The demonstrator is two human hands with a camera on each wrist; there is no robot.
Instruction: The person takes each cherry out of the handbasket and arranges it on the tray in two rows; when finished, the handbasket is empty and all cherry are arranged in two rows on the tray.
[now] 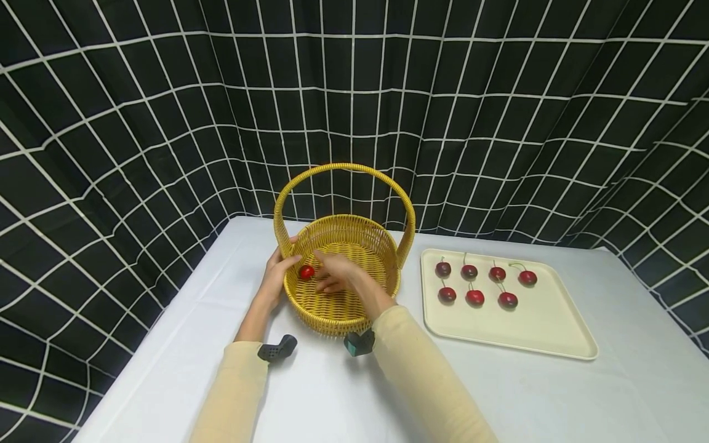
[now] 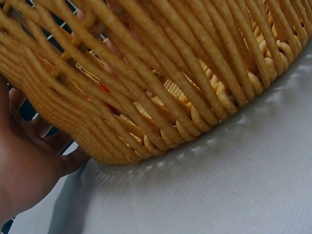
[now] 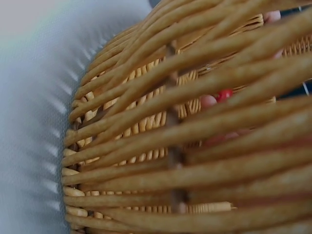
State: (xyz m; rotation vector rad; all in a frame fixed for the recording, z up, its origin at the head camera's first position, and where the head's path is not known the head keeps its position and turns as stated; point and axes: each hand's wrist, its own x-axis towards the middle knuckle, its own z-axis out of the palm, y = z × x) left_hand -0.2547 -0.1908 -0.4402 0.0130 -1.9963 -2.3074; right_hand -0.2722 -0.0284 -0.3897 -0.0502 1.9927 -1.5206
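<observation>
A yellow woven basket [image 1: 343,223] with a tall arched handle stands on the table. My left hand [image 1: 274,274] holds its left side, the thumb over the rim and the fingers behind the outer wall. In the left wrist view that hand [image 2: 29,156] lies against the weave. Inside the basket, a red cherry [image 1: 307,271] sits on the floor near the left wall. My right hand [image 1: 339,274] reaches in over the front right rim, its loosely bent fingers just right of the cherry. Through the weave in the right wrist view, the cherry [image 3: 224,94] shows beside a fingertip, partly hidden.
To the right of the basket lies a cream tray [image 1: 554,320] with several stemmed dark red cherries in two rows, such as the front-row cherry [image 1: 474,298]. A white cloth [image 1: 332,394] covers the table. Black curtains with a white grid [image 1: 354,111] surround it.
</observation>
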